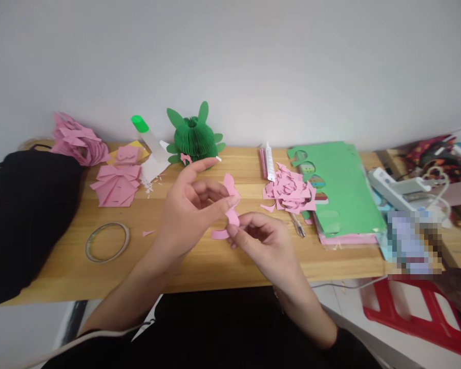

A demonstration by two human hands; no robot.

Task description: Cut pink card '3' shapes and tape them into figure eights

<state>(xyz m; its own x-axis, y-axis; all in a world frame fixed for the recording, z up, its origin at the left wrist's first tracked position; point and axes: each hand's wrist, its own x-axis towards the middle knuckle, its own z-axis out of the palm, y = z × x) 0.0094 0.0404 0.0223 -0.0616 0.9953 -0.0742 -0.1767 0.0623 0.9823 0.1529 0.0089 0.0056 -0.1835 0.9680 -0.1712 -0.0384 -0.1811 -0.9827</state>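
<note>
Between my hands is a curvy pink paper cutout [232, 188], held above the wooden table. My left hand [195, 202] pinches its upper part between thumb and fingers, with the index finger lifted away and a small white bit at its tip. Lower down, my right hand [263, 238] grips the same paper between thumb and fingers. A curved pink strip [219, 234] sticks out to the left of my right fingertips; whether it joins the cutout I cannot tell. Behind my left hand stands a green honeycomb paper figure [195, 137] with leaf-like pieces and a small pink piece on its front.
Pink scraps [290, 189] lie beside a white tube [269, 161] and a pen [297, 225]. Green paper sheets [341, 189] are at right. Toward the left are a tape roll [107, 242], folded pink paper [117, 184], a glue stick [149, 137] and a black bag [26, 215].
</note>
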